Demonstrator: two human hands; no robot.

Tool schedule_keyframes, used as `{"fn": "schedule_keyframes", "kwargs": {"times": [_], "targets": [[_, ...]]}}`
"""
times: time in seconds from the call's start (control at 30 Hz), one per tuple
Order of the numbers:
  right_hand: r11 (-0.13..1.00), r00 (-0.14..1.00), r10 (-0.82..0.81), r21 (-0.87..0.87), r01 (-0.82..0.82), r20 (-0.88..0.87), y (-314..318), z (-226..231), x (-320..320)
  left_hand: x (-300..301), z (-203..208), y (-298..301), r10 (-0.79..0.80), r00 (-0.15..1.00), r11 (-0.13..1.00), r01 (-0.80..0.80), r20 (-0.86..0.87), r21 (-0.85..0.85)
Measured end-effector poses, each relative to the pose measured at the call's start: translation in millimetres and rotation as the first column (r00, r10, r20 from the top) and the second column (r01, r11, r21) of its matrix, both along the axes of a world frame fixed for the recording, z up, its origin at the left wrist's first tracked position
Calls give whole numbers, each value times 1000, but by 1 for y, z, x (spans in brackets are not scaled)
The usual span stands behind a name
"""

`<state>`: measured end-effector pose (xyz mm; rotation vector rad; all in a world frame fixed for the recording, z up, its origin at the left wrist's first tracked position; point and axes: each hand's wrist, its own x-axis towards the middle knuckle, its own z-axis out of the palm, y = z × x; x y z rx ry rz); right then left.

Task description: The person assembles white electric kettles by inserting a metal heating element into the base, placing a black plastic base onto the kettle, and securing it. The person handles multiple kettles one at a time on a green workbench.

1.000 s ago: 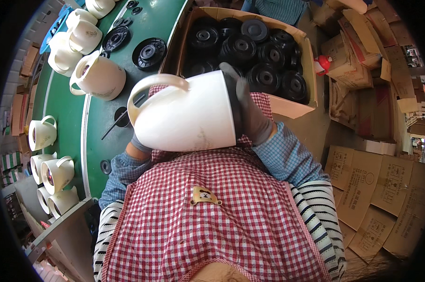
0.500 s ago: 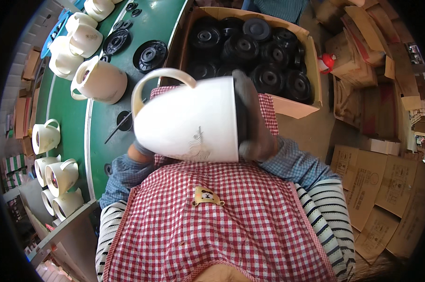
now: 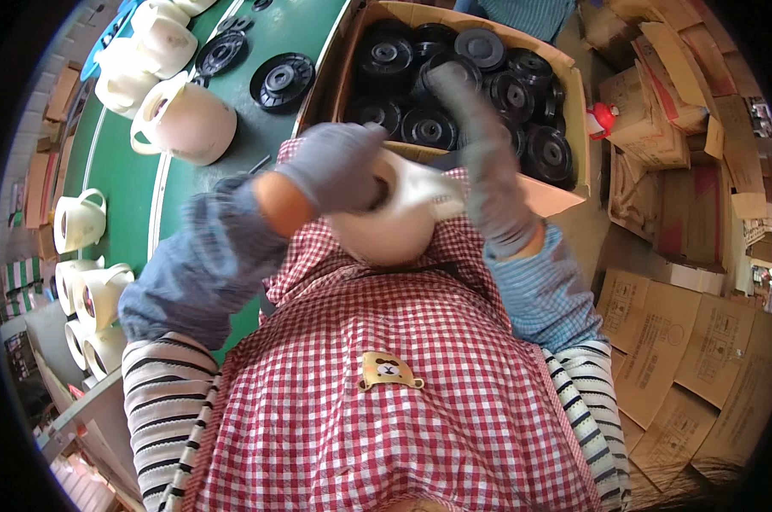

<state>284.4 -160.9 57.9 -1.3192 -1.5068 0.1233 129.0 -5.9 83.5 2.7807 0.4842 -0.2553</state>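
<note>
**Jug gripped in both gloved hands over the lap**

Sitting low against the checked apron [image 3: 403, 401], just below the near edge of the carton: a cream jug [image 3: 403, 218], half hidden by the gloves. Clasping its left side, the left hand [image 3: 335, 166], grey-gloved, fingers curling over the rim into the opening. Pressing along its right side, the right hand [image 3: 480, 162], also gloved, fingers stretching up past the jug toward the carton, wrapped on the jug body.

Lying just beyond: an open cardboard carton [image 3: 565, 128] packed with black round lids [image 3: 429, 128]. Resting to the left on the green worktop [image 3: 121, 179]: another jug [image 3: 185, 124] on its side, two loose black lids [image 3: 282, 81] near it, more cream jugs [image 3: 79, 220] standing along the far left edge. Stacking up on the right: flattened cardboard boxes [image 3: 693, 341], with a small red-capped bottle [image 3: 601, 119] beside the carton.
</note>
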Motion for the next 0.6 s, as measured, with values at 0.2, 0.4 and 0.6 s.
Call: {"fn": "schedule_keyframes", "kwargs": {"times": [0.2,0.4,0.6], "targets": [[915,897,172,-273,-299,-407,-39,-20,-2,-40,-13,-6,104,925,668,207,365,-715],[870,971,215,-473,-141,106,-45,-1,-12,-48,15,-39,-167,959,953,216,228,-211],[818,950,139,-573,48,278,-33,8,-35,-41,7,-43,-170,966,970,199,192,-141]]}}
